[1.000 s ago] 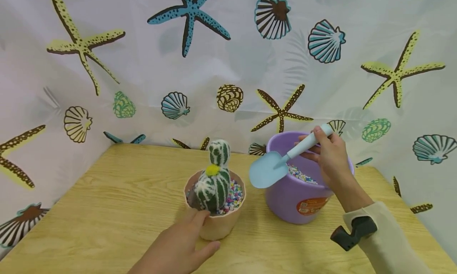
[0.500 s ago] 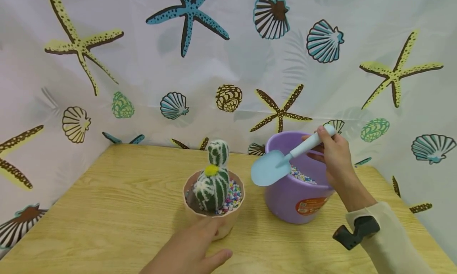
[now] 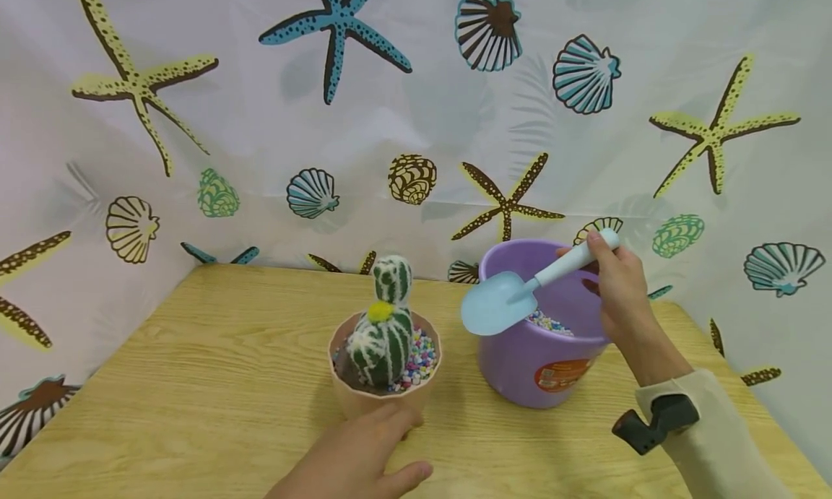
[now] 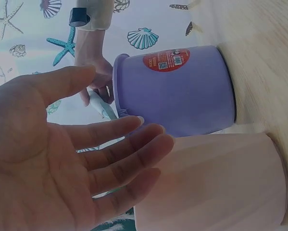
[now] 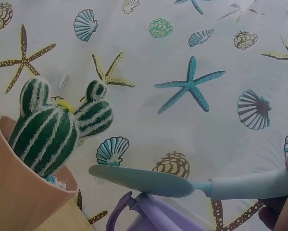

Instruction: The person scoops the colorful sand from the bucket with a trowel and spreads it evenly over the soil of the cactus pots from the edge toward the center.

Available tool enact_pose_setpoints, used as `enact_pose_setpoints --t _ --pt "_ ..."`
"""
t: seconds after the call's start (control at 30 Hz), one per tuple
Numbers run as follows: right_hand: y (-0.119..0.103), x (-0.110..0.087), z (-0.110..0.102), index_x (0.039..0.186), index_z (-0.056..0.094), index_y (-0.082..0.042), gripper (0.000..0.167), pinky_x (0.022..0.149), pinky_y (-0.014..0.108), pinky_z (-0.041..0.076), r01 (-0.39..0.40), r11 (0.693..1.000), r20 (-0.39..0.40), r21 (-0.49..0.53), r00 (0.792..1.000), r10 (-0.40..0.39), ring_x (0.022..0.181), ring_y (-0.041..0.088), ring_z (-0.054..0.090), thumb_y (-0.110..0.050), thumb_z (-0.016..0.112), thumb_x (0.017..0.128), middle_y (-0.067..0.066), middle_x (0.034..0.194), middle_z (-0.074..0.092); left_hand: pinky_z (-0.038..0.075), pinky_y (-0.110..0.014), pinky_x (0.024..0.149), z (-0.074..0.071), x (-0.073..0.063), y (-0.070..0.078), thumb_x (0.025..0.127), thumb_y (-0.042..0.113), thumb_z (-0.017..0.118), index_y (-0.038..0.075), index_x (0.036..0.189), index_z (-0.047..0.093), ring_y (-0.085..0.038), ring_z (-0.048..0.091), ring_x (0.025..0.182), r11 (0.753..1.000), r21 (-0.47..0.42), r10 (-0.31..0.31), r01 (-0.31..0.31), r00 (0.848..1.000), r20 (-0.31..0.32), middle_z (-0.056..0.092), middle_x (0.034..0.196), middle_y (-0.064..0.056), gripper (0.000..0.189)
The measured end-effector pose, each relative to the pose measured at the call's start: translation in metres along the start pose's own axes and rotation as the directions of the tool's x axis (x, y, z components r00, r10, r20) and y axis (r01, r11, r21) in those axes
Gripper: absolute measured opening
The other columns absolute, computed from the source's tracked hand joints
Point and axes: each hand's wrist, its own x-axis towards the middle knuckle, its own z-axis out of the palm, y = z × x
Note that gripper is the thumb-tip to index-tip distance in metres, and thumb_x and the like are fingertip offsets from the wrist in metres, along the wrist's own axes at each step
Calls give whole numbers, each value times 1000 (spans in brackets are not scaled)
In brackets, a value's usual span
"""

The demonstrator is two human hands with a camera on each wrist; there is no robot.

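A toy cactus (image 3: 383,347) with a yellow flower stands in a pale pink pot (image 3: 364,405), colourful beads around its base. My left hand (image 3: 364,448) is at the pot's near side with fingers stretched out; the left wrist view shows its palm and loosely bent fingers (image 4: 124,154) holding nothing. In my right hand (image 3: 620,286) is a light blue trowel (image 3: 499,302), gripped by its handle. The blade hangs over the left rim of a purple bucket (image 3: 520,369), and in the right wrist view it shows nearly edge-on.
Small pastel beads (image 3: 551,324) lie inside the bucket, which bears a red label (image 3: 562,375). Pot and bucket stand side by side on a wooden table (image 3: 214,362). Behind and beside it hangs a white cloth (image 3: 416,109) printed with starfish and shells.
My left hand has slid from the pot's rim down and right along its near side. My right hand has shifted slightly right with the trowel.
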Motion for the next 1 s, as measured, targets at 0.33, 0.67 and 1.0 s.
enact_pose_setpoints --t 0.33,0.67,1.0 --pt "-1 4 -5 103 51 -18 26 89 31 33 -3 1000 3 30 1000 2 85 6 57 -43 44 99 -16 76 71 50 -36 73 5 3 4 87 45 66 17 127 50 -14 61 91 992 -46 114 -118 990 -87 64 108 2 52" --pt "-3 7 -13 105 48 -13 28 76 20 49 34 996 7 82 999 -35 83 5 64 -40 46 98 -11 79 72 47 -26 71 6 16 15 91 43 62 10 130 50 -8 56 86 978 -61 188 -200 969 -158 59 100 4 53" --pt "-7 10 -24 106 42 -8 27 71 26 57 27 966 37 258 999 -37 80 10 69 -33 49 98 -1 81 71 48 -25 73 11 31 18 92 40 61 7 130 51 -10 58 89 973 -74 208 -221 966 -155 61 102 0 52"
